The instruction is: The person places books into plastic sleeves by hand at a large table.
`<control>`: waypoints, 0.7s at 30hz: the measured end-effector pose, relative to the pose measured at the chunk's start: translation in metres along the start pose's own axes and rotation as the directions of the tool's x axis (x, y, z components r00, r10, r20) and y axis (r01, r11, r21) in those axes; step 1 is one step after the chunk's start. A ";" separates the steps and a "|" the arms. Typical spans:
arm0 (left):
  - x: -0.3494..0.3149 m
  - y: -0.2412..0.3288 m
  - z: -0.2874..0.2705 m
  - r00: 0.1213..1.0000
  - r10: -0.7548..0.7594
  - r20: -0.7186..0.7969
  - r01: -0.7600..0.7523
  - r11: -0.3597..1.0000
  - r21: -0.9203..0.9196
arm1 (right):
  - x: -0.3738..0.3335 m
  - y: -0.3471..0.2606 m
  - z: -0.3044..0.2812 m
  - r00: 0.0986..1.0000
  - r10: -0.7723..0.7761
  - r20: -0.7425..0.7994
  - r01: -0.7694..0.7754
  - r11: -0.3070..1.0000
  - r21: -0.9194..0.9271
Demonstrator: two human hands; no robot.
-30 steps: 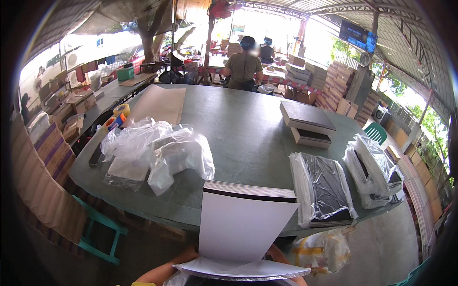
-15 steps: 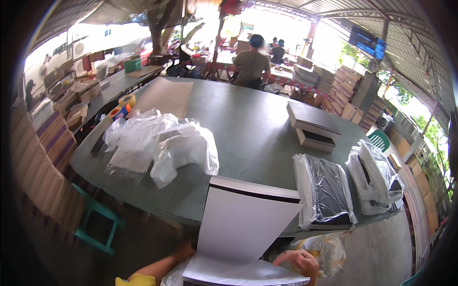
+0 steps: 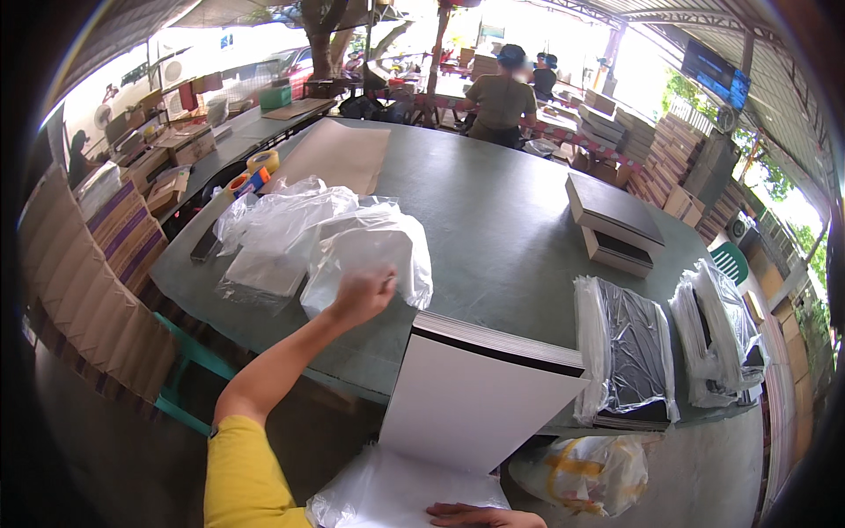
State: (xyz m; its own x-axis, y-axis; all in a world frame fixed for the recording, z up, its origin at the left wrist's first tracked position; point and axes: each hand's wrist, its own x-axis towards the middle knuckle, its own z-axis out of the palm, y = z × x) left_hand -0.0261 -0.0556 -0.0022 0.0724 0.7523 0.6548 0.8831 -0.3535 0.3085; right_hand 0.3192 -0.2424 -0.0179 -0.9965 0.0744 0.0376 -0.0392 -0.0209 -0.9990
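My left hand [image 3: 361,297], smeared by motion, is over the near edge of a pile of clear plastic bags [image 3: 374,242] on the left of the table. Whether its fingers touch the plastic is unclear. Before me a thick stack of flat boards [image 3: 482,396], white in front with black and pale layered edges, leans upright at the table's near edge. Below it lies a white sheet [image 3: 422,480] with clear plastic around its left side. On that sheet my right hand [image 3: 484,517] rests flat, fingers stretched out, partly cut off by the lower edge.
Plastic-wrapped dark stacks [image 3: 627,352] stand at the table's right, with dark-topped boxes [image 3: 612,216] behind. Brown paper [image 3: 339,154] and tape rolls [image 3: 262,162] lie at the far left. A green stool [image 3: 189,361] stands below. A person [image 3: 500,101] is beyond the table.
My left hand has come out from beside the stack and reached forward to the plastic bags. My right hand has moved left and down onto the white sheet. The view has shifted slightly.
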 end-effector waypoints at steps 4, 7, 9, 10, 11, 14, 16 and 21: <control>0.042 0.001 0.055 0.945 0.278 0.173 -0.319 0.899 0.300 | 0.002 -0.003 0.010 0.985 0.141 -0.103 -0.123 0.978 0.170; 0.046 -0.050 0.105 0.940 0.228 0.253 -0.330 0.796 0.507 | 0.003 -0.002 0.015 0.969 0.196 -0.147 -0.173 0.972 0.158; 0.061 -0.038 0.096 0.885 0.116 0.451 -0.399 0.687 0.607 | 0.001 0.001 0.012 0.967 0.191 -0.169 -0.184 0.981 0.055; 0.068 -0.034 0.100 0.881 0.121 0.457 -0.408 0.683 0.605 | -0.001 0.003 0.009 0.963 0.201 -0.182 -0.203 0.979 0.006; 0.067 -0.036 0.093 0.880 0.107 0.463 -0.407 0.673 0.618 | -0.001 0.004 0.011 0.963 0.205 -0.173 -0.215 0.976 -0.044; 0.069 -0.044 0.073 0.960 0.118 0.255 -0.230 0.851 0.472 | 0.001 0.005 0.009 0.955 0.243 -0.170 -0.262 0.959 -0.105; 0.075 -0.049 0.061 0.976 0.140 0.167 -0.200 0.882 0.428 | 0.004 0.000 0.008 0.955 0.243 -0.168 -0.260 0.962 -0.089; 0.120 -0.033 0.018 0.967 -0.039 -0.253 0.084 0.982 0.172 | 0.002 0.000 0.011 0.946 0.241 -0.215 -0.263 0.962 -0.076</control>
State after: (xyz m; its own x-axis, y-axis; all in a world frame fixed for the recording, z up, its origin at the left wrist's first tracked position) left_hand -0.0381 0.0560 0.0543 -0.0813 0.6003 0.7956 0.9525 -0.1884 0.2395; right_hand 0.3162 -0.2533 -0.0176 -0.9366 0.2801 -0.2107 0.2295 0.0357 -0.9727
